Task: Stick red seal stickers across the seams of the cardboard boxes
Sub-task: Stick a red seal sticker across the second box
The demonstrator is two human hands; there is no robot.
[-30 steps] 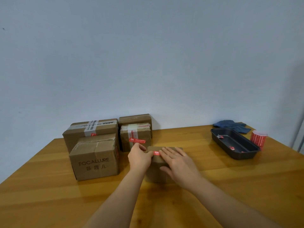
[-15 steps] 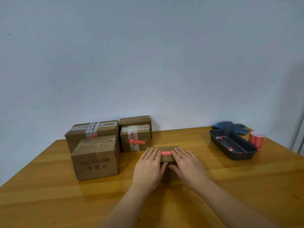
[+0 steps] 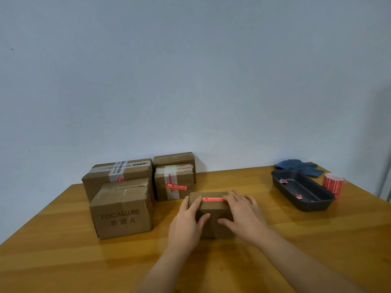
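Wooden table [image 3: 63, 261] against bare pale wall [image 3: 190, 81], left hand [image 3: 188, 223] and right hand [image 3: 243, 216] spread flat on small box [image 3: 213, 209], flanking red sticker [image 3: 212, 199].

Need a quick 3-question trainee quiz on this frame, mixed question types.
1. True or false: the red sticker lies on top of the small box.
2. What stands beside the dark tray? A scissors, B sticker roll, C tape gun.
3. How many hands touch the small box?
Key: 1 true. 2 B. 3 two, the left hand and the right hand.
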